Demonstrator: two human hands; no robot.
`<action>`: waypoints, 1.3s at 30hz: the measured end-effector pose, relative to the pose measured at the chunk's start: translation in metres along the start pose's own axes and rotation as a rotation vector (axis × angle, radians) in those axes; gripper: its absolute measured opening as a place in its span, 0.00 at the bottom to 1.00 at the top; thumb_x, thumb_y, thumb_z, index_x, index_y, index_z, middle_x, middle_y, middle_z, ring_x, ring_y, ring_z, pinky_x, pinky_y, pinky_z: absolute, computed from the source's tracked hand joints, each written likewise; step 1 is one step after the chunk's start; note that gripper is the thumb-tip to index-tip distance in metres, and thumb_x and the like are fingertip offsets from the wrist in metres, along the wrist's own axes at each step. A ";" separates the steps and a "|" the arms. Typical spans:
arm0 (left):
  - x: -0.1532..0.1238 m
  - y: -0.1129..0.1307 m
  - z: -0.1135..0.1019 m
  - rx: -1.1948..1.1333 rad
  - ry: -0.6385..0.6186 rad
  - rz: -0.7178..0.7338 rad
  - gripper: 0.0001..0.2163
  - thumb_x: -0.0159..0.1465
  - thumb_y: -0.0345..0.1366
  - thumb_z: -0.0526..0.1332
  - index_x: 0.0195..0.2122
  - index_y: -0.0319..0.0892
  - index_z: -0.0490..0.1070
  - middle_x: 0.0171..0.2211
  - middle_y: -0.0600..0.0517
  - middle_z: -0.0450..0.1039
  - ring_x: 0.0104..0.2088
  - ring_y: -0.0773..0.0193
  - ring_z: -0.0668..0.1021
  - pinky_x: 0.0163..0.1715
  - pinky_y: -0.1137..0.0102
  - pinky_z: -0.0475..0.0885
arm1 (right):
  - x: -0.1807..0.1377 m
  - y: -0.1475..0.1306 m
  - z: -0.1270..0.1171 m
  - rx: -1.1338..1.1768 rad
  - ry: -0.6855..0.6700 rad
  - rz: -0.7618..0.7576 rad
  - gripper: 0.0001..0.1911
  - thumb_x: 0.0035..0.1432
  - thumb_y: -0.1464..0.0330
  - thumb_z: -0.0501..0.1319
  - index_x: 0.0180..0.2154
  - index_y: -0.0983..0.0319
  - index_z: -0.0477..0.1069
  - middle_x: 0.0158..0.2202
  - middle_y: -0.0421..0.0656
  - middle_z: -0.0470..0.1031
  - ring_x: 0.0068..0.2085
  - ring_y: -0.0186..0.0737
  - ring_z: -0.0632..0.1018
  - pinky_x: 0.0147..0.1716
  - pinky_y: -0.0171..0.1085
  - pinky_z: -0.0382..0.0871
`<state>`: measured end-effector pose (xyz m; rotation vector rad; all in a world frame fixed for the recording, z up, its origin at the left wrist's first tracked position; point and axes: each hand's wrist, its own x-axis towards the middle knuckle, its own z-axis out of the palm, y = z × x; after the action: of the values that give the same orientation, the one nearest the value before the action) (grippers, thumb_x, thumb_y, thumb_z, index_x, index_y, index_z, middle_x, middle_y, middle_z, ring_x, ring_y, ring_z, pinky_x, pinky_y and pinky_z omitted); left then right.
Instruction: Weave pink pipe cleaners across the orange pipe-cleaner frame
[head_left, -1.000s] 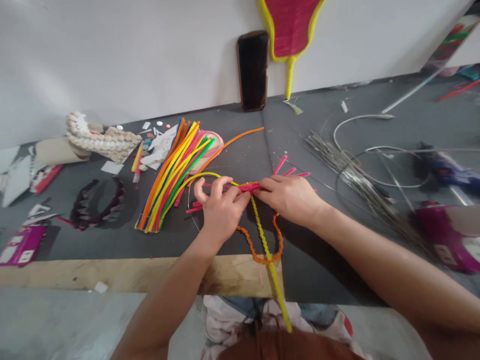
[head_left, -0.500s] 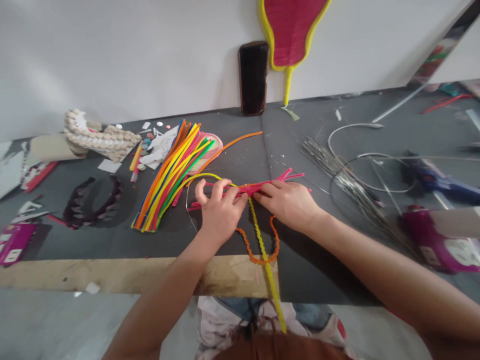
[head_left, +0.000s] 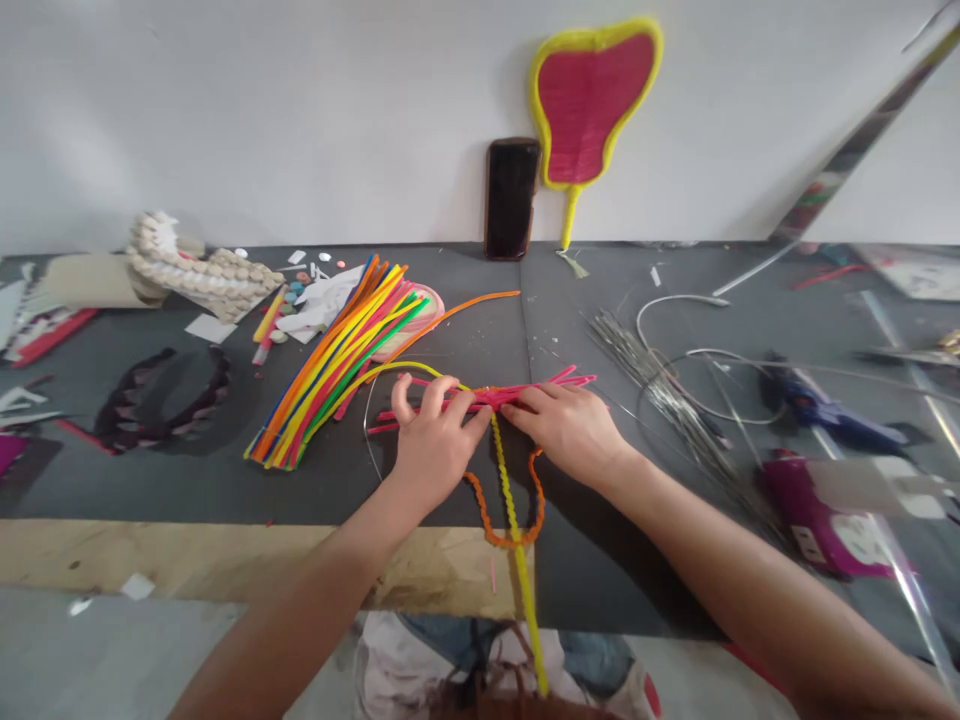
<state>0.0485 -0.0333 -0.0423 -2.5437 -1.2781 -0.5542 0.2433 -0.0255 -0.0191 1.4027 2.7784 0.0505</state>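
A bundle of pink pipe cleaners (head_left: pixel 564 379) lies crosswise between my hands, its loose ends sticking out at both sides. My left hand (head_left: pixel 435 435) pinches the left part of it, with the other fingers bent and raised. On the right part, my right hand (head_left: pixel 566 425) grips with thumb and fingers together. From the bundle's middle a yellow twisted pipe cleaner stem (head_left: pixel 514 530) runs down past the table edge. An orange crimped pipe cleaner loop (head_left: pixel 484 510) hangs below the hands and crosses the stem. My fingers hide parts of the bundle.
Left of my hands lies a pile of coloured pipe cleaners (head_left: pixel 322 385), with a dark braided headband (head_left: pixel 161 410) beyond it. A phone (head_left: pixel 512 200) and a pink-and-yellow fan (head_left: pixel 592 110) lean on the wall. Thin wires (head_left: pixel 645 360) and a blue glue gun (head_left: pixel 836 405) are at right.
The view has tilted upward and shifted slightly right, bringing the whole fan into sight. Both hands keep nearly the same hold on the pink pipe cleaners.
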 end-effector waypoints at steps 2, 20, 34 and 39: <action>0.000 0.000 0.001 -0.002 -0.008 0.001 0.10 0.66 0.30 0.56 0.39 0.48 0.76 0.42 0.51 0.77 0.52 0.51 0.70 0.59 0.43 0.41 | 0.000 0.001 0.000 -0.001 0.023 -0.008 0.14 0.64 0.72 0.56 0.49 0.58 0.75 0.44 0.47 0.78 0.42 0.44 0.77 0.37 0.39 0.68; 0.000 0.002 0.002 0.062 0.032 -0.005 0.11 0.67 0.28 0.55 0.37 0.47 0.76 0.43 0.52 0.78 0.52 0.52 0.72 0.61 0.40 0.46 | -0.041 0.059 0.018 0.792 0.489 0.620 0.23 0.65 0.54 0.51 0.49 0.62 0.72 0.36 0.46 0.77 0.28 0.36 0.73 0.27 0.37 0.68; -0.008 0.012 0.003 0.070 0.017 0.012 0.11 0.67 0.28 0.53 0.37 0.44 0.75 0.39 0.51 0.77 0.53 0.54 0.71 0.58 0.41 0.53 | -0.034 0.053 0.029 0.459 0.602 0.282 0.12 0.62 0.59 0.58 0.33 0.58 0.76 0.30 0.43 0.78 0.36 0.43 0.76 0.38 0.42 0.69; -0.003 -0.031 -0.022 -0.081 0.039 -0.205 0.16 0.64 0.22 0.52 0.43 0.49 0.74 0.43 0.54 0.78 0.51 0.54 0.73 0.53 0.44 0.60 | -0.036 0.052 0.027 0.454 0.588 0.298 0.12 0.62 0.60 0.58 0.33 0.58 0.76 0.30 0.43 0.78 0.36 0.43 0.76 0.36 0.41 0.69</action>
<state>0.0174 -0.0255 -0.0222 -2.4671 -1.5430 -0.7062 0.3078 -0.0229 -0.0430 2.2238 3.1292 -0.2092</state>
